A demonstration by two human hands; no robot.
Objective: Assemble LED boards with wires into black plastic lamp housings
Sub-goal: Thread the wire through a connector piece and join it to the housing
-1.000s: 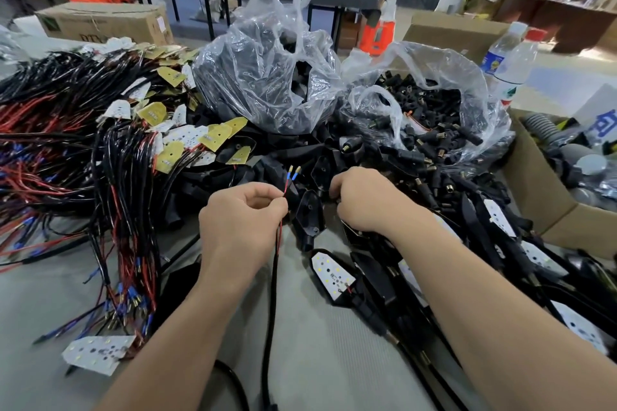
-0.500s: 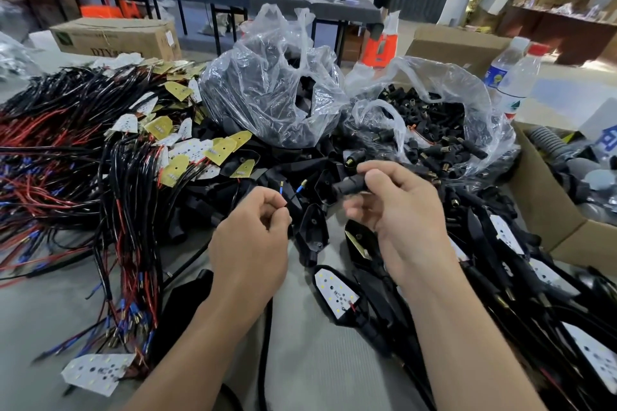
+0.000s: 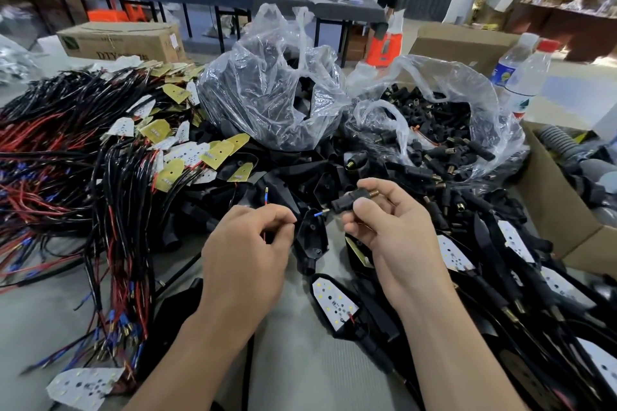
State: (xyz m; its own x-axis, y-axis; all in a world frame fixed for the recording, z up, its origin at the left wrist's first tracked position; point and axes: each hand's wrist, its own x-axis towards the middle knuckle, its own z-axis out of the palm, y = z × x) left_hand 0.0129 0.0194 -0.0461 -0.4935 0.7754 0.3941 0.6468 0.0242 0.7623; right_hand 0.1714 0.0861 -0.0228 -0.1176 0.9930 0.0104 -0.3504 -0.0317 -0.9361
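Right hand [image 3: 397, 237]: a second ago knuckles-up in the housing pile [image 3: 300, 177]; now lifted clear and turned palm-up, pinching a black stem piece [image 3: 349, 202] with a brass threaded end.
Blue-tipped wires [image 3: 266, 195]: tips together a second ago above the left hand [image 3: 247, 253]; now spread apart, one pointing to 12 o'clock, the other to 3 o'clock, just beside the stem piece.

Matt black plastic forms the connector stem [image 3: 349, 203], which ends in a brass-coloured threaded metal tip. The wire [image 3: 266, 198] has red insulation, a blue sleeve and a bare metal end. The lamp housing [image 3: 312, 237] is smooth black plastic with a slight sheen. The LED board [image 3: 334, 302] has a matt white face. The bags [image 3: 277, 93] are clear, crinkled, glossy film. The box [image 3: 122, 43] is matt brown cardboard. The worktop [image 3: 300, 370] has a grey, matt, finely ribbed covering.
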